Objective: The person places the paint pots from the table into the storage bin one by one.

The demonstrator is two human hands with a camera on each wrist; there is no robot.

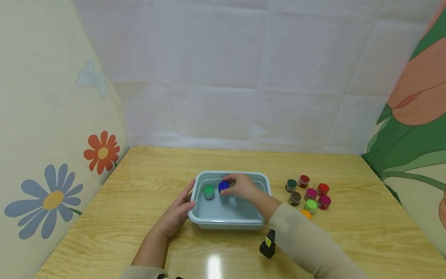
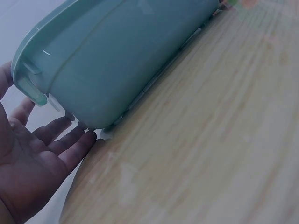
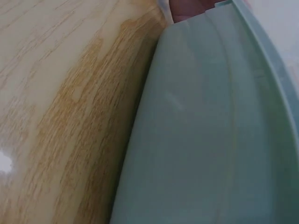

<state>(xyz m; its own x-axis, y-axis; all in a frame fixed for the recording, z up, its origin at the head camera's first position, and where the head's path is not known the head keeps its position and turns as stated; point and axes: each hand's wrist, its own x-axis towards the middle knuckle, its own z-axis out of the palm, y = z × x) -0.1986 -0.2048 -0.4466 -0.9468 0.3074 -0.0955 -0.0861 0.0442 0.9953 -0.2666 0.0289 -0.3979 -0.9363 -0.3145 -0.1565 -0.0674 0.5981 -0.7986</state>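
Observation:
A pale blue-green plastic tub (image 1: 231, 222) sits on the wooden table. Inside it, toward the left end, stands a small clear jar with a green lid (image 1: 209, 191). Just right of that jar, my right hand (image 1: 244, 186) pinches a small jar with a blue lid (image 1: 223, 186) between thumb and fingers, within the tub. My left hand (image 1: 175, 213) lies along the tub's left side. In the left wrist view, the loosely extended fingers (image 2: 74, 144) reach the tub's wall (image 2: 103, 60). The right wrist view shows the tub's outer wall (image 3: 182, 121) but not the right hand.
To the right of the tub stand several small jars with dark green (image 1: 291, 185), dark red (image 1: 304, 180), brown (image 1: 294, 198), magenta, red and light green (image 1: 311, 205) lids. An orange one (image 1: 306, 214) is partly hidden by the right sleeve (image 1: 306, 240). A white sheet (image 1: 223, 77) hangs behind the table.

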